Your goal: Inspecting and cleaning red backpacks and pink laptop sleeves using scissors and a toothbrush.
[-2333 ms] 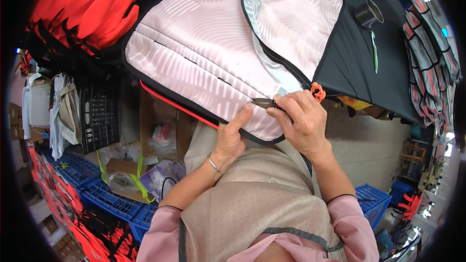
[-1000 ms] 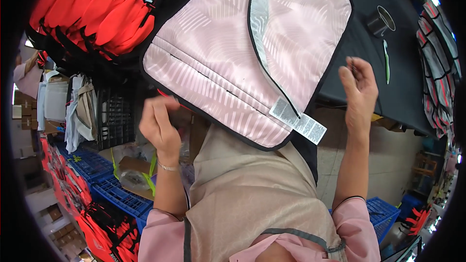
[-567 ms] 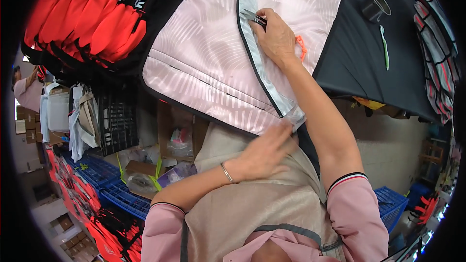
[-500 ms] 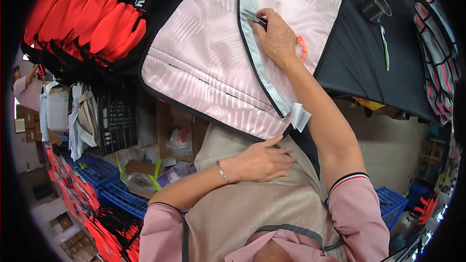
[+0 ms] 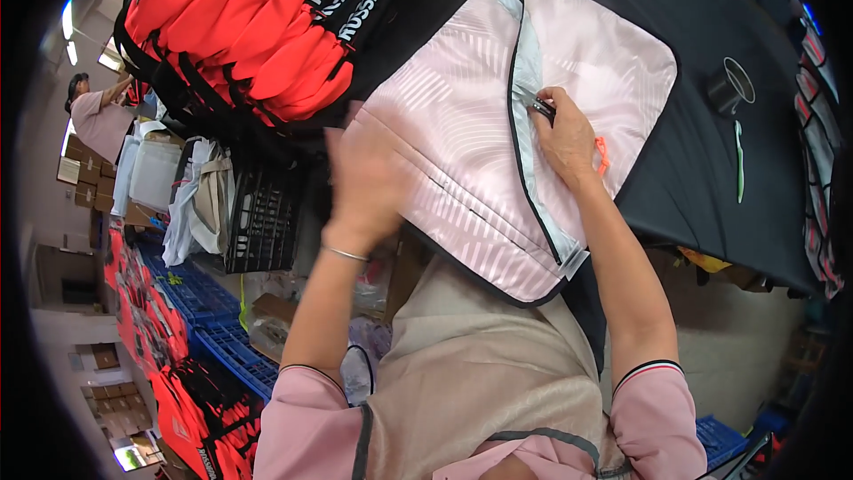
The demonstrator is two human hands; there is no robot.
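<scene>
A pale pink patterned fabric bag piece (image 5: 444,107) with black binding lies on the black tabletop. My right hand (image 5: 567,138) rests on it, closed on small dark-handled thread snips (image 5: 542,108). The blades point at a grey strip (image 5: 526,138) edged in black that runs down the piece. Beside the wrist an orange cord loop (image 5: 602,156) shows. My left hand (image 5: 369,182) is over the piece's left edge. Motion smears its fingers, so I cannot tell their shape. A white label (image 5: 573,264) sticks out at the near corner.
Red and black bags (image 5: 258,44) are stacked at the far left. A dark metal cup (image 5: 730,86) and a green-and-white slim tool (image 5: 739,164) are on the right of the black tabletop (image 5: 684,196). A black crate (image 5: 262,218) stands left, with another person (image 5: 99,120) beyond.
My left hand has risen from my apron to the left edge of the pink piece. My right hand still holds the snips by the grey strip. The whole view has shifted.
</scene>
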